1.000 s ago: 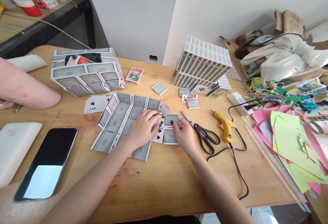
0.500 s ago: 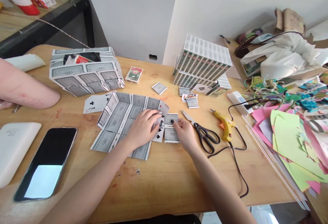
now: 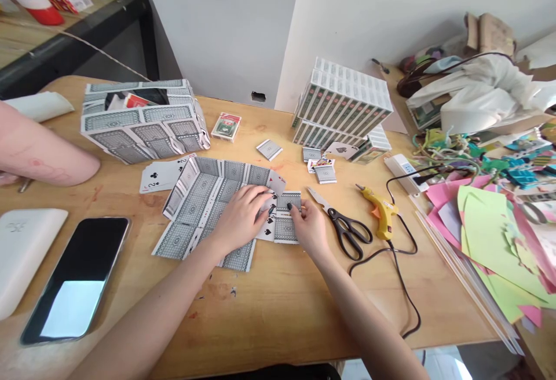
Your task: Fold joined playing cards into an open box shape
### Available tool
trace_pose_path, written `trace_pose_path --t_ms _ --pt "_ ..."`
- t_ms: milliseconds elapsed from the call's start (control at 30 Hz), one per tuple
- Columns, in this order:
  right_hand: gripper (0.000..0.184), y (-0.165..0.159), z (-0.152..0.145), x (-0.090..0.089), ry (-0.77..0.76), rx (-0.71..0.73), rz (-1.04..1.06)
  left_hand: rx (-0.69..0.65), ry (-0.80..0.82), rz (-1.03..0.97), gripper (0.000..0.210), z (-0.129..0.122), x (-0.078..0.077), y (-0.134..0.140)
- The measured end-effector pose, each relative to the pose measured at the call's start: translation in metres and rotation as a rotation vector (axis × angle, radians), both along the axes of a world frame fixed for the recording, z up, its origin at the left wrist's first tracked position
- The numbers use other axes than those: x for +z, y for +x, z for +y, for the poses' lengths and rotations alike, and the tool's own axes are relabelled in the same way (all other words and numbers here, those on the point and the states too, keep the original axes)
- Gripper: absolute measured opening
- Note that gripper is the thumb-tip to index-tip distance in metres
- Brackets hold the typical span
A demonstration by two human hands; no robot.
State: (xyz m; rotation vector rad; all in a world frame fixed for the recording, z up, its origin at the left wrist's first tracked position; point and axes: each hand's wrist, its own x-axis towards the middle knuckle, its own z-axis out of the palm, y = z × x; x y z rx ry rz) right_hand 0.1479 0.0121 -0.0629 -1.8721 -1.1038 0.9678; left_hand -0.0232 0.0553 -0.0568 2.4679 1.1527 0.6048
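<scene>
A panel of joined playing cards (image 3: 186, 238), mostly grey patterned backs, lies on the table with its far and left sides standing up. My left hand (image 3: 243, 215) is closed at its right end, fingers bent over the cards and thumb against spade cards (image 3: 267, 230) that show face up. My right hand (image 3: 310, 226) pinches a piece made of two folded cards (image 3: 285, 230) between thumb and fingers. That piece sits against the right edge of the spade cards. Its contact under my fingertips is hidden.
Scissors (image 3: 347, 232) and a yellow glue gun (image 3: 384, 212) with its cord lie to the right. Behind stand stacked card boxes (image 3: 347, 96) and a card-covered box (image 3: 143, 125). A phone (image 3: 76, 278) lies left, near another person's arm (image 3: 47, 148).
My right hand has shifted the folded-card piece slightly left, up against the spade cards. My left hand stays on the panel.
</scene>
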Motion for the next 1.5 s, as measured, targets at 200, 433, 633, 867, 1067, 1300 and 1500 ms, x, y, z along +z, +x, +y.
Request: trace_pose_path --t_ms 200,433,633,867,1067,1300,1500 --pt "0.028 -0.013 -0.004 0.001 -0.005 -0.027 -0.095 0.003 0.008 -0.008 0.030 0.000 0.000 0.000" --pt "0.025 -0.010 -0.002 0.000 -0.006 0.005 -0.005 -0.016 -0.018 -0.035 0.032 -0.001 0.001 -0.001" --pt "0.025 0.008 0.008 0.008 -0.010 0.098 -0.043 -0.007 -0.037 -0.055 0.031 -0.001 0.002 -0.002" --pt "0.026 0.013 0.013 0.008 -0.036 0.123 0.019 -0.002 -0.031 -0.034 0.031 -0.001 0.002 -0.002" --pt "0.028 0.012 0.014 0.004 -0.038 0.096 0.150 -0.003 -0.024 -0.043 0.031 0.000 0.002 -0.001" --pt "0.029 0.012 0.013 0.002 -0.025 0.094 0.088 -0.004 -0.021 -0.044 0.031 -0.001 0.002 -0.002" --pt "0.029 0.013 0.013 0.000 -0.011 0.083 0.131 -0.010 -0.019 -0.039 0.030 0.000 0.002 -0.002"
